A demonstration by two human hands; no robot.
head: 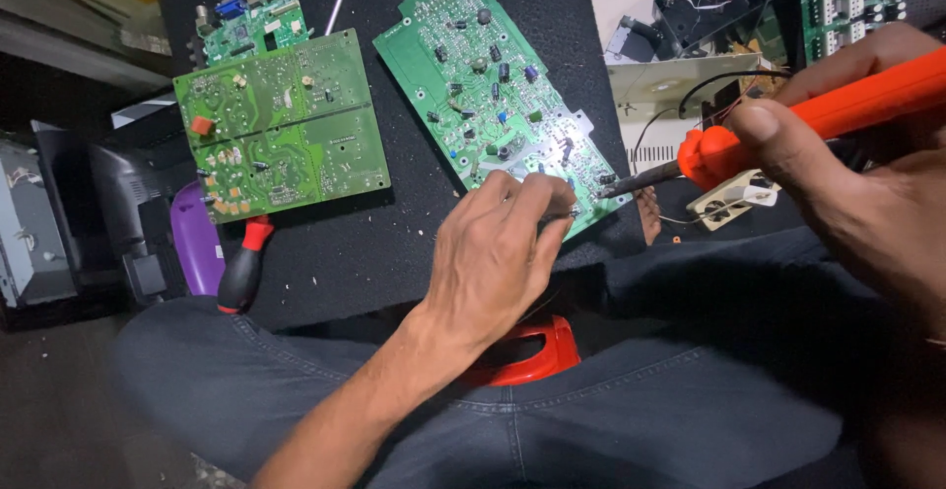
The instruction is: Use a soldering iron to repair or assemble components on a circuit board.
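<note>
The fingers (532,208) of the left hand (493,252) are curled down and pressed onto the near corner of a long green circuit board (493,85), which lies tilted on the black table (394,243). An orange soldering iron (828,114) is gripped in the clenched right hand (857,174), its dark tip held at the board's edge just beside the left fingertips. A second green board (281,124) is seen well to the left, with a red-and-black screwdriver (244,264) below it
</note>
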